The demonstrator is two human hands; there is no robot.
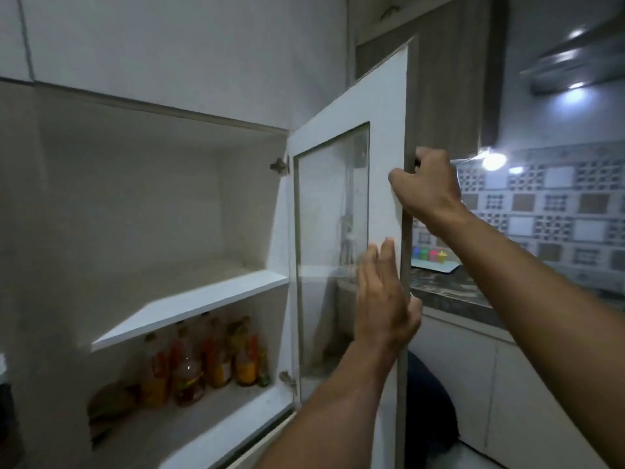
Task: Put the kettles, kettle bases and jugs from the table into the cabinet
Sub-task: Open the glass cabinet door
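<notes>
I see the cabinet [152, 204] filling the left of the frame, its glass-paned door [351, 184] swung open at centre. My right hand [427, 186] is closed around the door's outer edge, upper right of centre. My left hand [384, 296] lies open and flat on the door's inner face, lower down. Bottles [203, 360] stand on the lower shelf [189, 424]; the upper shelf [189, 306] is bare. No kettles show.

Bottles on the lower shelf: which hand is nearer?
Left. The left hand lies open on the glass cabinet door, just right of and above the bottles. The right hand grips the door's outer edge, higher and farther right.
</notes>
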